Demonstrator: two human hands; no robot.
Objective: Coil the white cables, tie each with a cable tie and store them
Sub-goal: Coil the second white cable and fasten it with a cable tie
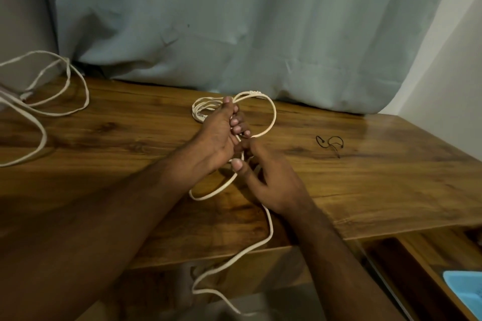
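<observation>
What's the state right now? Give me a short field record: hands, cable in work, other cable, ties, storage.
left hand: grips the gathered loops of the coil
right hand: fingers curled on the cable next to the left hand
cable in work: partly coiled, tail hanging off the table's front edge
other cable: loose, uncoiled, far left on the table
cable ties: black, lying right of the hands, unused
blue tray: low right, contents unclear

The left hand [217,135] grips a partly coiled white cable [271,122] above the wooden table [378,177]; the right hand [271,180] pinches its loose strand, black cable ties [330,144] near the right edge.
</observation>
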